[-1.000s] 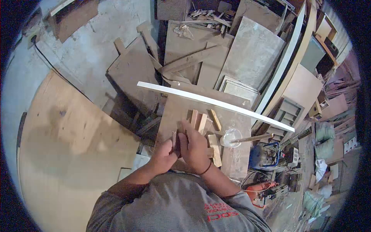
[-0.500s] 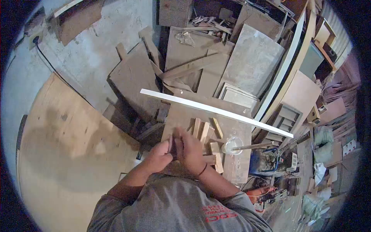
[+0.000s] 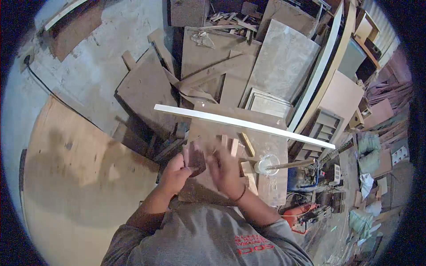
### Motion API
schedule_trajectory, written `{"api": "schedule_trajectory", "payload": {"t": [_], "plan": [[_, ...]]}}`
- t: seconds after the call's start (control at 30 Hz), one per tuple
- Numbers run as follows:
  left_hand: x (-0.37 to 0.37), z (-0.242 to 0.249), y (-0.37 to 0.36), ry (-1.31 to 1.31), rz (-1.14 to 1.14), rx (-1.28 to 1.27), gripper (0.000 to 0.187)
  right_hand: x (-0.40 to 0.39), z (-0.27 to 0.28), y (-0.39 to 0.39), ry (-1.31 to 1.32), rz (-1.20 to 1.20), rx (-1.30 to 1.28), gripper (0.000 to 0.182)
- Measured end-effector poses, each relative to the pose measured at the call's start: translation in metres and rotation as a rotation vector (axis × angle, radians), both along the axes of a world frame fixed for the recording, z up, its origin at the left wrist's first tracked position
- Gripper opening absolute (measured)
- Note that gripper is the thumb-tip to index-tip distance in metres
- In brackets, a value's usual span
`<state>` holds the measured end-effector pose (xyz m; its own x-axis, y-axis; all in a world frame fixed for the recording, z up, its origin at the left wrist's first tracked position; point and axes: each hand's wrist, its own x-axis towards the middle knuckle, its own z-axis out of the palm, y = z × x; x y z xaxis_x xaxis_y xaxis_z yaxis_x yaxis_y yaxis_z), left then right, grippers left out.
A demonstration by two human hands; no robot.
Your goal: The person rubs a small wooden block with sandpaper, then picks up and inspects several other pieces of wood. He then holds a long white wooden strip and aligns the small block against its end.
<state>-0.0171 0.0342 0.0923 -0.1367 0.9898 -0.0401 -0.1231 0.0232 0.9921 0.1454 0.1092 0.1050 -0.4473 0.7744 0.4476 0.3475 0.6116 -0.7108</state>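
My left hand (image 3: 174, 174) is closed around a dark brown flat piece (image 3: 197, 160), with the thumb along its near edge and the piece standing up from the fingers. It looks like a folded sheet or thin block; its kind I cannot tell. Just right of it is my right hand (image 3: 225, 173), its fingers smeared by motion. Beyond both hands lies a long white strip (image 3: 244, 126) across the brown worktable (image 3: 275, 190). Short wood pieces (image 3: 247, 144) lie right of my right hand, near a clear tub (image 3: 267, 165) of white stuff with a stick (image 3: 290, 164) resting in it.
A large pale plywood sheet (image 3: 84, 177) fills the left side. Boards and panels (image 3: 284, 62) lean behind the table. On the floor at right are an orange power tool (image 3: 299, 215), a blue-framed machine (image 3: 306, 177) and scraps.
My hands have moved apart; the brown piece stays in my left hand and now shows more fully. My right hand has shifted right and slightly down. The whole view has tilted a little.
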Motion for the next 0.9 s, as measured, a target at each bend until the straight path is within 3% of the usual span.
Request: {"api": "schedule_trajectory", "payload": {"t": [0.07,0.1,0.2,0.3,0.37,0.4,0.47,0.5,0.6,0.63,0.73,0.8,0.9], "plan": [[-0.003,0.003,-0.001,-0.111,-0.151,-0.066,0.053,-0.006,0.015,-0.017,-0.088,0.087,0.042,0.033],[-0.003,-0.005,-0.003,0.137,-0.123,0.041,0.054,-0.008,0.017,-0.017,-0.116,0.081,0.03,0.032],[-0.005,-0.01,-0.001,0.103,-0.187,0.108,0.058,-0.013,0.015,-0.012,-0.046,0.008,-0.041,0.035],[-0.004,0.001,0.001,0.028,-0.181,-0.069,0.059,-0.015,0.017,-0.015,-0.039,0.018,-0.086,0.038],[-0.006,0.001,-0.001,0.094,-0.182,0.056,0.058,-0.013,0.021,-0.025,-0.076,0.065,-0.028,0.041],[-0.005,0.0,-0.003,0.123,-0.186,0.116,0.057,-0.012,0.023,-0.019,-0.076,-0.009,-0.131,0.04],[-0.003,-0.005,-0.008,0.236,-0.161,0.128,0.039,-0.009,0.024,-0.001,-0.079,-0.158,-0.342,0.04],[-0.004,-0.005,-0.009,0.298,-0.148,0.136,0.031,-0.008,0.016,-0.001,-0.009,-0.139,-0.282,0.044],[-0.001,0.004,0.002,-0.088,-0.046,0.067,0.034,-0.011,0.013,-0.023,0.054,0.043,0.02,0.042],[-0.003,0.007,0.001,-0.099,-0.057,0.066,0.035,-0.013,0.017,-0.022,-0.009,0.086,0.041,0.041],[-0.009,0.003,-0.001,-0.196,-0.085,0.01,0.041,-0.01,0.008,-0.01,-0.208,-0.092,-0.166,0.044],[-0.019,-0.018,0.005,-0.322,-0.094,-0.079,0.048,-0.006,0.009,-0.004,-0.094,-0.16,-0.266,0.046],[-0.02,-0.008,0.012,-0.68,0.007,-0.065,0.041,-0.004,0.026,-0.012,0.096,-0.147,-0.289,0.046]]}}
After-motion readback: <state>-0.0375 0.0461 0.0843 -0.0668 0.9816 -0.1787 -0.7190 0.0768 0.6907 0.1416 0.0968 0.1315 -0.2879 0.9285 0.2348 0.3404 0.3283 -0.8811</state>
